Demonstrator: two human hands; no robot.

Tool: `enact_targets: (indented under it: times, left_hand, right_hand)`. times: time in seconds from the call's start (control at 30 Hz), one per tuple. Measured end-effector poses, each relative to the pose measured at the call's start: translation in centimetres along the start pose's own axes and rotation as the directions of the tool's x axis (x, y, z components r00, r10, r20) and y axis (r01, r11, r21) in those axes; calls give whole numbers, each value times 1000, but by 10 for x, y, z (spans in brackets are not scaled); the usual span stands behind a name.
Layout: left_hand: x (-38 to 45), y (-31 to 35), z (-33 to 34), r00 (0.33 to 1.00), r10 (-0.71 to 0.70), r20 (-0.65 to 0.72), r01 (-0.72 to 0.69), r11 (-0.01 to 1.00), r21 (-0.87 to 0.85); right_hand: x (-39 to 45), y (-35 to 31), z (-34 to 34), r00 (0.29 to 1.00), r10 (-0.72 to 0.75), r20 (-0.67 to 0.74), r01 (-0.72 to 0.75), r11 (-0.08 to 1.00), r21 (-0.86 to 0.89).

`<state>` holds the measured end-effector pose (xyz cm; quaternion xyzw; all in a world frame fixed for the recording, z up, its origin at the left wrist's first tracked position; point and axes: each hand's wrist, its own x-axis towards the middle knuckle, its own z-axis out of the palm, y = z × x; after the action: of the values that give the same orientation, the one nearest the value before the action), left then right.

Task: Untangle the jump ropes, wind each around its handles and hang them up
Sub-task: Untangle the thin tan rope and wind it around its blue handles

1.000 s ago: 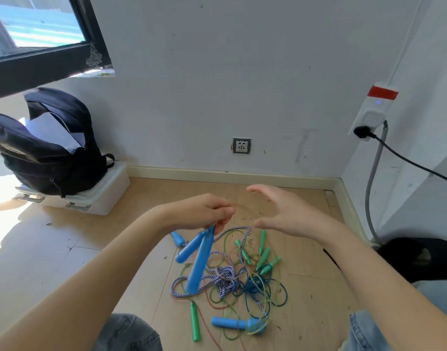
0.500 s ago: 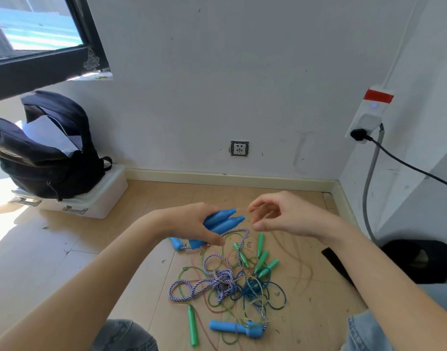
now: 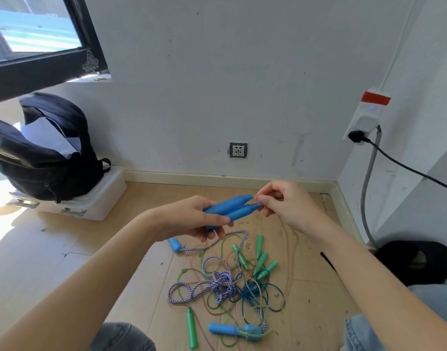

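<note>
Jump ropes [image 3: 227, 285] lay in a tangled heap on the wooden floor [image 3: 52, 249], low in the head view between the person's knees: blue-and-white braided cord knotted with thin green, blue and reddish cords, and loose green handles [image 3: 261, 259] on its right side. At far left, a black backpack [image 3: 45, 158] sat open on a white plastic box [image 3: 95, 201] against the wall. Above the heap, the left hand [image 3: 192, 219] gripped two blue handles [image 3: 230, 209] side by side, fingers curled beneath them and thumb laid across the top, tapered ends pointing right. Just beside those tips, the right hand [image 3: 290, 206] had thumb and forefinger pinched together; whether a cord lay between them could not be determined. Further right, a wall socket [image 3: 238, 149] was set in the wall, and a plug with a dark cable [image 3: 407, 168] was fitted at the corner.
</note>
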<state>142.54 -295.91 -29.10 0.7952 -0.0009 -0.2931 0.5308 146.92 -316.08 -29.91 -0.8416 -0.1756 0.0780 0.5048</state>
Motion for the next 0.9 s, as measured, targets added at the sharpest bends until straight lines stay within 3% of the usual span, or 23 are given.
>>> enact_targets:
  times: [0.13,0.3,0.37,0.4,0.47,0.53,0.6,0.67,0.7,0.77,0.83,0.9]
  left_hand:
    - [-2,3,0,998,-49,37,51,996,-67]
    - [-4,5,-1,993,-10,115,29,986,-163]
    - [-4,6,-2,994,19,110,5,975,-221]
    - [-3,5,-3,995,29,98,-4,970,-245]
    - [-3,2,-5,998,22,61,-8,974,-225]
    - [-2,-2,-5,1000,-14,-22,13,999,-44]
    - [4,-6,0,995,-40,-87,54,983,176]
    - [11,-10,9,994,-90,-64,106,936,336]
    - [15,-14,17,990,-136,-33,138,907,398]
    - [21,-22,34,964,-256,67,203,880,430]
    - [23,-28,46,925,-347,156,270,887,374]
    - [21,-29,47,899,-381,217,298,894,335]
  right_hand:
    - [1,3,1,1000,-7,14,7,1000,10]
    - [4,1,0,1000,-3,1,2,966,258]
    - [4,-1,-1,1000,15,-2,-14,962,274]
    - [3,-1,-2,1000,28,13,-30,976,214]
    - [0,1,-3,997,41,69,-33,994,-100]
    - [-3,2,-1,992,32,120,21,912,-411]
    - [-6,-1,7,985,20,173,100,749,-655]
    - [-12,-4,23,961,8,277,237,497,-835]
    - [-18,-5,33,937,4,350,318,405,-857]
    - [-31,-5,50,874,12,485,456,323,-829]
    - [-35,-2,56,843,36,536,491,355,-796]
    - [-31,0,51,837,102,538,431,484,-762]
